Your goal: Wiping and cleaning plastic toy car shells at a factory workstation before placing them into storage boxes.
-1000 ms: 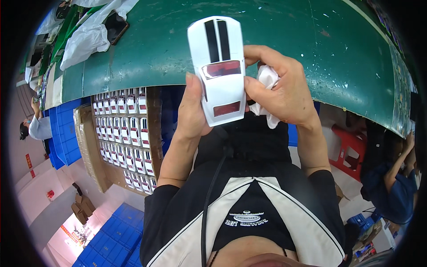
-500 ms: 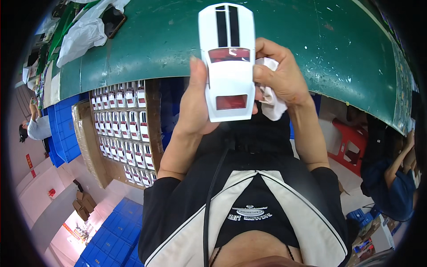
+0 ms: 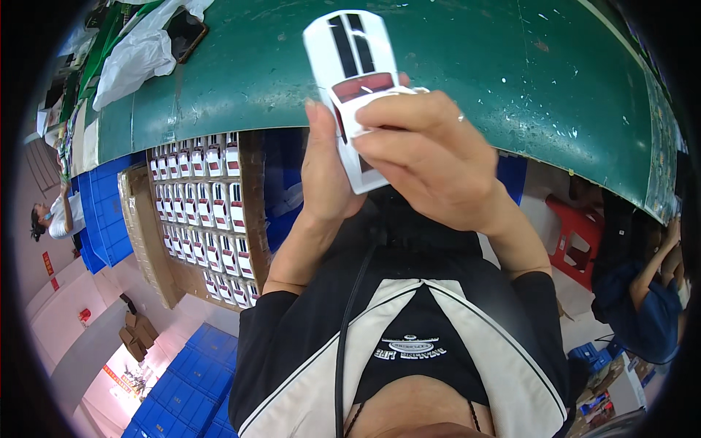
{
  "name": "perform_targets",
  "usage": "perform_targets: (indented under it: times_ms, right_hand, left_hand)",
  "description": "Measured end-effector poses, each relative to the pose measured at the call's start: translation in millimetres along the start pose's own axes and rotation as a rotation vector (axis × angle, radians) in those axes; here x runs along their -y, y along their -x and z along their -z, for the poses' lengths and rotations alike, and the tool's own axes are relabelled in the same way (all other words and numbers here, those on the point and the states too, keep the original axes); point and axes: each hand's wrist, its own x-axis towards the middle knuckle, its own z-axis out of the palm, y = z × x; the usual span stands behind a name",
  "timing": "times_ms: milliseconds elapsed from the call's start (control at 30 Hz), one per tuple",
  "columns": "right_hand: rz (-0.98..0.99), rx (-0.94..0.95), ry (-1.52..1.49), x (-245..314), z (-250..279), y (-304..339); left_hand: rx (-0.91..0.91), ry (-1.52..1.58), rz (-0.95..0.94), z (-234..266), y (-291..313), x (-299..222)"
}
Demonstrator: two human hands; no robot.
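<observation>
A white toy car (image 3: 352, 71) with two black stripes on its bonnet and reddish windows is held up over the near edge of the green table. Its front points away from me and leans to the left. My left hand (image 3: 325, 171) grips the car along its left side, thumb up against the edge. Across the roof lies my right hand (image 3: 438, 157), fingers bent and pinched together. A bit of white cloth (image 3: 412, 90) shows beyond its fingers; the rest is hidden beneath the hand. The right hand covers much of the roof and rear window.
Left of my arm, a cardboard box (image 3: 171, 274) holds rows of similar white cars. A white plastic bag (image 3: 135, 69) and a dark phone (image 3: 188, 36) lie on the green table (image 3: 241, 73). Blue crates (image 3: 186, 383), a red stool (image 3: 577, 241) and other people are around.
My right hand has moved from the car's right side onto its roof, taking the cloth along. The car has tilted, its front swinging left.
</observation>
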Motion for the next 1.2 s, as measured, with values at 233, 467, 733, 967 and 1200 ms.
perform_targets:
  times_ms: [233,467,733,967,1200]
  right_hand:
    - [0.121,-0.092,-0.013,-3,-16,-1]
    - [0.034,-0.082,0.136,-21,3,-14]
    - [0.000,-0.337,-1.244,-63,16,-32]
    - [0.077,0.018,0.085,1,-7,6]
    - [0.082,0.030,0.074,2,-13,8]
  left_hand:
    - [-0.047,-0.063,-0.024,2,-2,2]
    - [0.016,0.442,0.134,-5,0,3]
    - [0.186,0.481,0.268,10,-13,-4]
    - [-0.085,0.111,0.047,5,-8,-6]
    - [-0.128,0.022,-0.184,8,-11,0]
